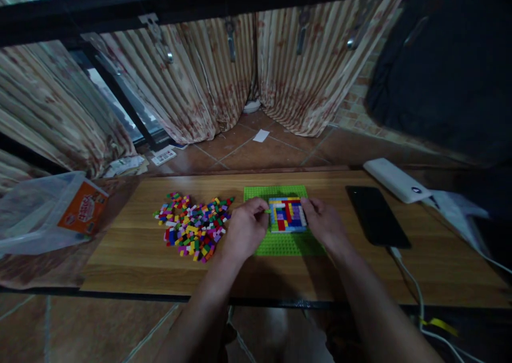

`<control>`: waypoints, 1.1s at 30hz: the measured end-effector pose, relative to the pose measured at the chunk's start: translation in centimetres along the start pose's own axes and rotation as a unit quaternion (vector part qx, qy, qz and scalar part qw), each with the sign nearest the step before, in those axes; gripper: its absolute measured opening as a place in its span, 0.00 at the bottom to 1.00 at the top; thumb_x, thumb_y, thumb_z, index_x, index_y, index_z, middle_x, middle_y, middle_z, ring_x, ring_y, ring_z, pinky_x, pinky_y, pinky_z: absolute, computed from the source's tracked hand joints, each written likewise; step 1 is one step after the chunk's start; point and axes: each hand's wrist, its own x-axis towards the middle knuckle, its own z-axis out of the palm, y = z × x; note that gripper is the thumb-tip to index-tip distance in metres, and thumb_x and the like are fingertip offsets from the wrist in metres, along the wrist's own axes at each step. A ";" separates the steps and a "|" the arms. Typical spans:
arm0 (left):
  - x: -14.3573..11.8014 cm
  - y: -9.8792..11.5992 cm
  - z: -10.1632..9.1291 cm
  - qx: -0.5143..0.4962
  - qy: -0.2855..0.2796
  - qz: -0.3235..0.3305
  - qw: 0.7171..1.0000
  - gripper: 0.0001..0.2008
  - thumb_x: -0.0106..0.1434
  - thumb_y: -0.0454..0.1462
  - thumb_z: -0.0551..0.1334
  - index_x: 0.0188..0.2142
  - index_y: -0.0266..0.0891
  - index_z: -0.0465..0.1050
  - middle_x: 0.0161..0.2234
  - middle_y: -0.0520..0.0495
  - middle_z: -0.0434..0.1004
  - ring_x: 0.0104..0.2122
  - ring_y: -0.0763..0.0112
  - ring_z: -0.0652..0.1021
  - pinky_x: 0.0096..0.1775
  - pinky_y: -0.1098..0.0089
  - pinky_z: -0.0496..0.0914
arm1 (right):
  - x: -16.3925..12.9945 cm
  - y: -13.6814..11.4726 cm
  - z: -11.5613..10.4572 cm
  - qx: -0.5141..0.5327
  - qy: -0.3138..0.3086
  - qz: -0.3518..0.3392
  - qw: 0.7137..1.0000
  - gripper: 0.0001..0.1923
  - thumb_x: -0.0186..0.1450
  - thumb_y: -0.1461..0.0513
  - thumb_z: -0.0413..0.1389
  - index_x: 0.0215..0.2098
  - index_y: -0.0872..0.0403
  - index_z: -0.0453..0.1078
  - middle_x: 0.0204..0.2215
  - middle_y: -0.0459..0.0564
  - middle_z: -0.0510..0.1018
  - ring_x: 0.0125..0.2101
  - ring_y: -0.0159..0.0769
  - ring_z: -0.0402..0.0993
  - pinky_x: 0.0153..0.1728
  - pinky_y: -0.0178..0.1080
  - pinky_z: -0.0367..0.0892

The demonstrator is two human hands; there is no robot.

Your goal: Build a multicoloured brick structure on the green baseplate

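Note:
A green studded baseplate [288, 245] lies on the table. On it sits a low rectangular brick build [287, 214] in blue, red, yellow, white and light-blue pieces. My left hand [248, 224] is at the build's left edge, thumb and forefinger pinched on a small lime-green brick [268, 211]. My right hand [323, 221] grips the build's right edge, its fingertips against the side and upper corner. Part of the right hand's fingers is hidden. Left of the baseplate spreads a loose pile of small coloured bricks [196, 227].
A black phone [377, 216] with a white cable [412, 280] lies to the right. Behind it is a white power bank [396, 180]. At the far left stands a clear plastic tub [40, 213] with an orange label. Curtains [208, 85] hang beyond the wooden table [132, 256].

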 end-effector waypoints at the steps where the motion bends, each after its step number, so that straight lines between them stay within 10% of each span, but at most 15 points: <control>1: 0.0 0.0 0.1 0.000 0.003 -0.002 1.000 0.07 0.58 0.28 0.56 0.32 0.39 0.70 0.29 0.52 0.75 0.31 0.74 0.77 0.36 0.74 0.69 | 0.0 0.0 -0.1 0.000 -0.002 0.000 1.000 0.26 0.67 0.47 0.43 0.34 0.53 0.76 0.29 0.54 0.81 0.31 0.42 0.75 0.31 0.38 0.63; 11: 0.0 -0.2 -0.7 0.141 0.012 -0.038 0.989 0.08 0.58 0.29 0.56 0.33 0.39 0.72 0.32 0.49 0.78 0.32 0.71 0.77 0.36 0.73 0.69 | 0.2 0.7 -0.1 -0.016 -0.015 0.019 1.000 0.26 0.62 0.44 0.47 0.37 0.53 0.77 0.31 0.56 0.81 0.33 0.46 0.76 0.34 0.42 0.66; 25: -1.3 -3.0 -7.0 0.204 -0.042 -0.159 0.965 0.12 0.53 0.28 0.60 0.32 0.41 0.81 0.33 0.49 0.83 0.34 0.68 0.79 0.40 0.71 0.70 | 0.7 0.7 -0.5 -0.066 -0.048 0.030 0.996 0.29 0.60 0.43 0.48 0.41 0.56 0.77 0.33 0.59 0.82 0.33 0.51 0.77 0.34 0.47 0.68; 30: -2.3 -4.3 -11.4 0.200 0.029 -0.203 0.958 0.10 0.59 0.33 0.59 0.36 0.37 0.80 0.34 0.47 0.82 0.35 0.69 0.79 0.39 0.73 0.69 | 0.8 0.9 -0.5 -0.065 -0.046 0.019 0.997 0.28 0.60 0.43 0.48 0.40 0.55 0.77 0.33 0.60 0.82 0.33 0.53 0.77 0.33 0.48 0.68; 33: -3.5 -5.5 -14.3 0.258 0.115 -0.314 0.907 0.12 0.59 0.35 0.59 0.38 0.36 0.80 0.35 0.42 0.82 0.36 0.63 0.79 0.37 0.69 0.69 | 0.8 1.0 -0.6 -0.072 -0.053 0.021 0.996 0.29 0.60 0.43 0.48 0.41 0.55 0.76 0.34 0.59 0.82 0.34 0.54 0.77 0.34 0.49 0.69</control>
